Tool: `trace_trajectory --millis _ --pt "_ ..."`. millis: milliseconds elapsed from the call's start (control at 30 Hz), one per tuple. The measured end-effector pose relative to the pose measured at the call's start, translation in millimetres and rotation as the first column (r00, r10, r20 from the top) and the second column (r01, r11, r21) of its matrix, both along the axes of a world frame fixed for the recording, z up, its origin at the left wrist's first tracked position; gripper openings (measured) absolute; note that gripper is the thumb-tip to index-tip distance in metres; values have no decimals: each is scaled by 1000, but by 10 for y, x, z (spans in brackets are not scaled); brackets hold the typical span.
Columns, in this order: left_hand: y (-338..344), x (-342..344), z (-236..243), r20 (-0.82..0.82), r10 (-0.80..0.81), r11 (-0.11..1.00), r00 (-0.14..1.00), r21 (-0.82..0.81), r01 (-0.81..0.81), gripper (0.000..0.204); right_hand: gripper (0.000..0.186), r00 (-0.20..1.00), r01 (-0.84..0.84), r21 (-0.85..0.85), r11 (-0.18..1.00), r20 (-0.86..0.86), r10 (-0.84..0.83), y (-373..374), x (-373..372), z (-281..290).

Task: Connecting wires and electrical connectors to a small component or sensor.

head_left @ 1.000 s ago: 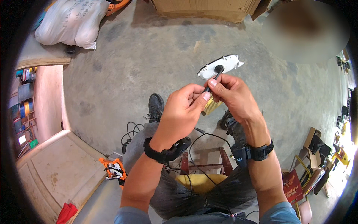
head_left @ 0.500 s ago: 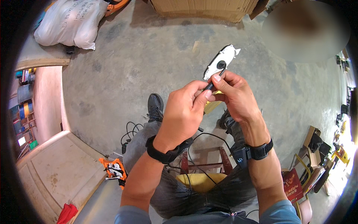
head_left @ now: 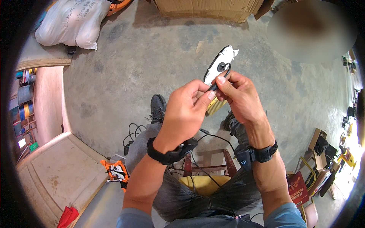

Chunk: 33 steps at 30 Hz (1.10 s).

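My left hand [head_left: 183, 110] is closed, thumb and forefinger pinching a black cable connector [head_left: 213, 87]. From the other side, my right hand [head_left: 243, 98] pinches the black cable [head_left: 229, 68] close to that connector. The cable loops up to a round black grommet on an elongated white housing [head_left: 226, 56] with a dark rim, just beyond my fingertips. A yellow, ribbed metal block [head_left: 216, 106] shows beneath my hands; whether it joins the housing is hidden.
Black cables [head_left: 216, 136] trail between my legs over a wooden stool [head_left: 230, 163]. A cardboard box [head_left: 207, 9] stands ahead and a white sack [head_left: 74, 24] lies far left. An orange-and-black device [head_left: 115, 173] sits beside a wooden panel [head_left: 57, 167]. Tools and boxes line the right.
The white housing has shifted slightly left. More of the yellow block shows as my right hand's lower fingers have drawn back. Both hands still pinch near the connector.
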<state>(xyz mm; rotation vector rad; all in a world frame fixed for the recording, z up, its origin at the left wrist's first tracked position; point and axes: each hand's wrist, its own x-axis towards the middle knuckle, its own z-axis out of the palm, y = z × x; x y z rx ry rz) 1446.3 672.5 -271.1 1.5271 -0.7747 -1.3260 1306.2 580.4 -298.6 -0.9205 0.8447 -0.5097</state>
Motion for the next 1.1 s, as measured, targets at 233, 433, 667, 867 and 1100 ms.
trace_trajectory --millis 233,433,667,867,1100 --pt "4 -7 -72 648 176 908 741 -397 131 11 21 997 -30 -9 999 67 31 -9 10 30" --pt "44 21 129 202 -13 995 979 -98 33 13 21 991 -30 -81 996 129 40 -22 -58 46" --pt "44 144 80 -467 -40 998 883 30 61 19 20 990 -50 -110 993 127 64 -11 -34 94" --pt "43 112 49 -598 -50 996 800 35 88 20 20 995 -61 -130 990 77 71 -21 -57 113" --pt "60 25 -59 -171 49 998 984 -17 -53 9 38 960 -182 -194 964 -247 131 2 34 66"
